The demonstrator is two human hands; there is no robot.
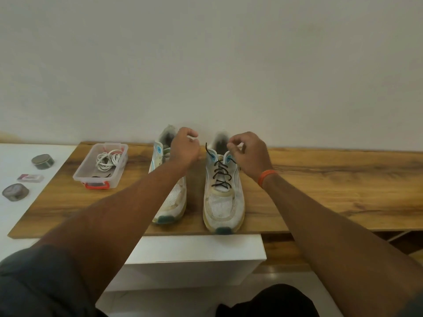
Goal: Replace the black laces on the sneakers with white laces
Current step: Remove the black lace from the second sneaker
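Two worn white sneakers stand toes toward me on a wooden board (pixel 320 179). The right sneaker (pixel 223 207) is threaded with a black lace (pixel 220 177), loose at the top. My left hand (pixel 185 149) has its fingers curled beside the lace's left end, which sticks up next to them. My right hand (pixel 248 154) pinches the lace at the top right eyelet. My left forearm covers most of the left sneaker (pixel 174 202), hiding its lacing. White laces (pixel 107 160) lie coiled in a clear plastic box (pixel 79 173) at the board's left.
On the white surface at the far left sit two round tins (pixel 42 161) (pixel 15 192) and a small flat packet (pixel 30 178). A white cabinet (pixel 196 255) stands below the board's front edge. The wall rises right behind the sneakers.
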